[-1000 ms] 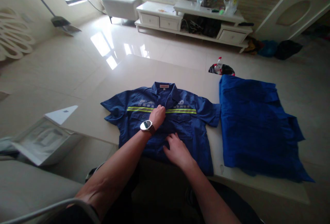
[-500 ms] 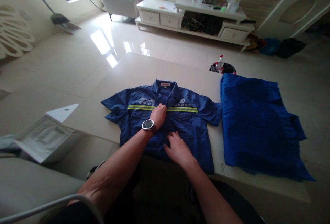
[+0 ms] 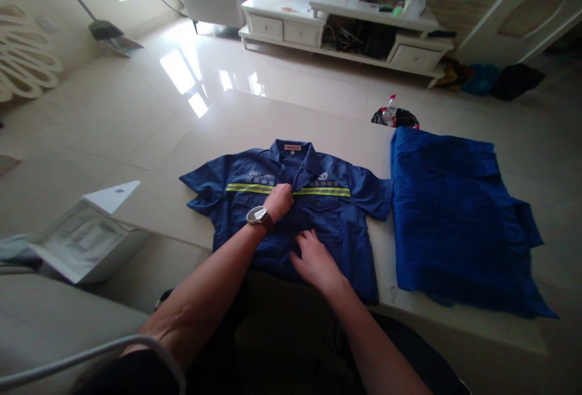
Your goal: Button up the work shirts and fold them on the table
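Note:
A dark blue short-sleeved work shirt [image 3: 331, 207] with a yellow reflective stripe lies face up on the pale table [image 3: 254, 122]. My left hand [image 3: 278, 201], with a watch on its wrist, pinches the shirt's front placket at the stripe, fingers closed on the cloth. Lower down the front, my right hand [image 3: 314, 259] rests on the shirt with its fingers lying together against the fabric.
A brighter blue garment [image 3: 454, 219] lies spread to the right of the shirt. Behind it are a small bottle and a dark wrapper [image 3: 393, 117]. An open white box [image 3: 82, 240] stands left of the table. A white TV cabinet [image 3: 345, 31] lines the far wall.
Both hands stay on the shirt front almost unmoved; the view has only drifted slightly.

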{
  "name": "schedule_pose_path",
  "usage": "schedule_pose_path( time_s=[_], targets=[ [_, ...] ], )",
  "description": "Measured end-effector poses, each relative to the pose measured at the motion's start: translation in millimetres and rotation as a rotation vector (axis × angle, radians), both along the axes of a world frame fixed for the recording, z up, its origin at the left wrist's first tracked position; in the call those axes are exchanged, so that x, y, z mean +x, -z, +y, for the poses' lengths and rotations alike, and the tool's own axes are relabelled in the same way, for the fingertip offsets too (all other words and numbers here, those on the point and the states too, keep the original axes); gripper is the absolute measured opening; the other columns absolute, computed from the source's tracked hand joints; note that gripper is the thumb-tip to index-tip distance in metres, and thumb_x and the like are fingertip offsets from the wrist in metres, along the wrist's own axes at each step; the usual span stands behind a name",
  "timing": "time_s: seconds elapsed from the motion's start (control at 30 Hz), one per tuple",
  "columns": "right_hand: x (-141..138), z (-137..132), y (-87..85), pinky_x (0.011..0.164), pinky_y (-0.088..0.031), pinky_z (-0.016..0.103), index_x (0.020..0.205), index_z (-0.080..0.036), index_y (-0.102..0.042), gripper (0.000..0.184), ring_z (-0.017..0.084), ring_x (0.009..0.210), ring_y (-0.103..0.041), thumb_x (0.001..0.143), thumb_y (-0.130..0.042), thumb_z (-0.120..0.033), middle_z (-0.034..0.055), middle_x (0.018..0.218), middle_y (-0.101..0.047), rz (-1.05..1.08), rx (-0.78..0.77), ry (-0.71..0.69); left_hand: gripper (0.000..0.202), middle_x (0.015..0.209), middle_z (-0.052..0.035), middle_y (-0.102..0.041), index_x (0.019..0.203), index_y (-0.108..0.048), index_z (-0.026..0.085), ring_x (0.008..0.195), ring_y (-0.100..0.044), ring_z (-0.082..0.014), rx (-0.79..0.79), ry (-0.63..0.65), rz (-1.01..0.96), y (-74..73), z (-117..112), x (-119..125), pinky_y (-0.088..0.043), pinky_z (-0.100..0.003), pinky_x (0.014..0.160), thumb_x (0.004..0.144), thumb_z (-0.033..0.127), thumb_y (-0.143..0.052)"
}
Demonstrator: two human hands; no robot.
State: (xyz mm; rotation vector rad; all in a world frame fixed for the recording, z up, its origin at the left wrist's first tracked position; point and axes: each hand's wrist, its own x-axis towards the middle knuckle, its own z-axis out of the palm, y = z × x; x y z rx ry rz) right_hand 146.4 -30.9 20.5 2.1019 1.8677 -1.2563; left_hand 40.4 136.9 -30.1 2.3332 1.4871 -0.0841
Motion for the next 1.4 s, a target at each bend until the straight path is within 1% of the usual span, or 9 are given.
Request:
schedule_pose_path(
  time_s=[0.33,0.63,0.73,0.83,0.97,1.1,1.2,1.3,1.4],
  targets=[
    [2,-1,8.6,0.133,-0.029,0.041,0.140,-0.014,-0.059,0.044,0.025,0.155,-0.022,0.101,-0.047,-0.030,0.0082,0.152,-0.035,0.006,0.034,-0.001,0.016,0.114,-0.0168,-0.066,0.106,-0.062,0.014,0.114,-0.060,-0.0291,0.111,0.024,0.009,-8.1,4,-2,-0.045,-0.037,0.100,0.096,0.017,-0.050],
    [1,-1,6.7,0.133,-0.028,0.040,0.140,-0.013,-0.060,0.043,0.024,0.154,-0.024,0.101,-0.049,-0.029,0.0097,0.150,-0.036,0.013,0.040,0.011,0.015,0.111,-0.0134,-0.067,0.103,-0.063,0.015,0.102,-0.064,-0.0261,0.142,-0.152,-0.140,-18.2,7,1,-0.048,-0.035,0.089,0.093,0.014,-0.051],
    [0,0,8.6,0.132,-0.029,0.041,0.136,-0.013,-0.061,0.040,0.025,0.152,-0.026,0.101,-0.049,-0.030,0.0091,0.146,-0.040,0.006,0.050,0.010,0.016,0.101,-0.0093,-0.068,0.098,-0.064,0.014,0.095,-0.064,-0.0205,0.079,-0.228,-0.408,-19.3,10,7,-0.049,-0.030,0.085,0.083,0.009,-0.059],
    [0,0,9.5,0.132,-0.030,0.040,0.131,-0.012,-0.062,0.037,0.024,0.149,-0.030,0.101,-0.050,-0.031,0.0081,0.142,-0.044,-0.001,0.062,0.007,0.028,0.100,-0.0051,-0.067,0.111,-0.062,0.014,0.082,-0.063,-0.0147,-0.141,-0.322,-0.706,-21.3,16,9,-0.051,-0.026,0.074,0.082,0.014,-0.061],
    [3,2,9.3,0.131,-0.034,0.037,0.136,-0.013,-0.059,0.040,0.023,0.152,-0.026,0.102,-0.049,-0.030,0.0068,0.148,-0.039,0.003,0.046,0.022,0.031,0.095,-0.0065,-0.067,0.120,-0.058,0.012,0.077,-0.064,-0.0155,-0.260,-0.463,-0.617,-26.8,23,-6,-0.051,-0.026,0.070,0.090,0.019,-0.050],
    [7,2,10.5,0.133,-0.031,0.038,0.140,-0.013,-0.058,0.042,0.024,0.155,-0.021,0.103,-0.047,-0.030,0.0059,0.156,-0.030,-0.024,0.058,0.012,0.020,0.096,-0.0135,-0.072,0.099,-0.069,0.011,0.092,-0.068,-0.0242,-0.191,-0.173,-0.128,-29.9,8,-33,-0.052,-0.033,0.086,0.087,0.017,-0.054],
    [8,3,9.3,0.130,-0.035,0.038,0.141,-0.014,-0.057,0.043,0.023,0.153,-0.026,0.103,-0.046,-0.031,0.0076,0.154,-0.034,-0.053,0.065,-0.004,0.034,0.122,-0.0213,-0.069,0.115,-0.070,0.009,0.122,-0.063,-0.0318,-0.188,0.074,0.045,-22.6,-20,-49,-0.049,-0.035,0.104,0.085,0.023,-0.064],
    [3,3,8.4,0.116,-0.045,0.047,0.153,-0.027,-0.048,0.051,0.025,0.145,-0.033,0.102,-0.045,-0.032,0.0059,0.153,-0.034,-0.139,0.113,-0.002,0.070,0.159,-0.0272,-0.041,0.152,-0.047,0.009,0.156,-0.026,-0.0399,-0.244,0.180,0.087,-10.2,-46,-57,-0.039,-0.048,0.120,0.087,0.028,-0.067],
    [-8,3,13.5,0.107,-0.045,0.053,0.155,-0.045,-0.041,0.061,0.027,0.139,-0.033,0.098,-0.045,-0.025,-0.0017,0.158,-0.026,-0.233,0.234,-0.117,0.076,0.172,-0.0267,-0.003,0.159,-0.038,0.016,0.159,-0.002,-0.0479,-0.312,0.191,0.125,-3.6,-57,-59,-0.033,-0.068,0.117,0.089,0.027,-0.067]
  ],
)
